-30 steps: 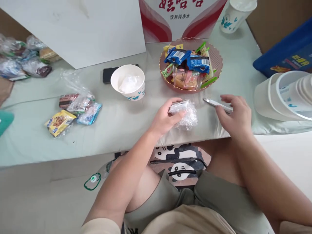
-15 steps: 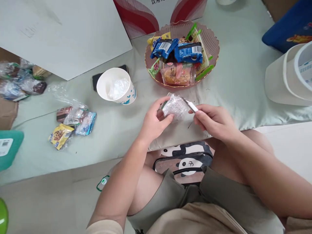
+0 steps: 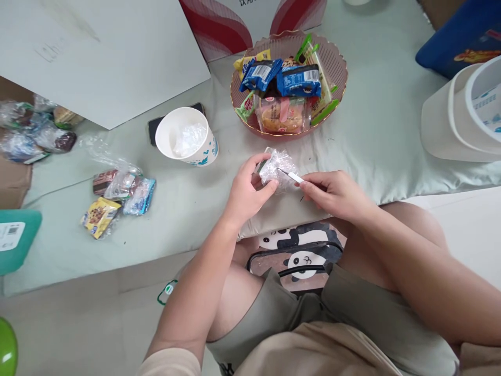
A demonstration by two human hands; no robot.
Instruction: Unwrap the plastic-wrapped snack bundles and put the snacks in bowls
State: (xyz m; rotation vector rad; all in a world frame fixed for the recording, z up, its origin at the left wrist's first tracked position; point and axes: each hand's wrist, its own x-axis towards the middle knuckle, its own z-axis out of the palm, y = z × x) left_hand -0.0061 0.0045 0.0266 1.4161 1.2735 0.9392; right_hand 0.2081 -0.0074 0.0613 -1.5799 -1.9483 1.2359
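Note:
My left hand [image 3: 250,190] is closed around one side of a crumpled clear plastic-wrapped bundle [image 3: 282,162], thumb in front and fingers behind. What the wrap encloses is mostly hidden, though a darker edge shows near the fingers. In my right hand [image 3: 332,193] is a small white-handled knife [image 3: 296,178], pinched between thumb and fingers. Its thin metal tip points left and lies against the plastic. Just beyond the hands stands a scalloped pink glass bowl [image 3: 337,55] of packaged snacks, and a paper cup [image 3: 203,151] with clear plastic inside is to the left.
Wrapped snacks [image 3: 99,215] lie on the cloth at left, near more bagged packets [image 3: 35,130]. A phone [image 3: 154,130] is partly behind the cup. White box [image 3: 117,62] stands at the back; white bucket [image 3: 438,125] and blue container [image 3: 450,47] are at right.
My right hand has moved left, bringing the knife tip from the wrap's right edge onto its middle. My left hand keeps its hold. The view has shifted slightly.

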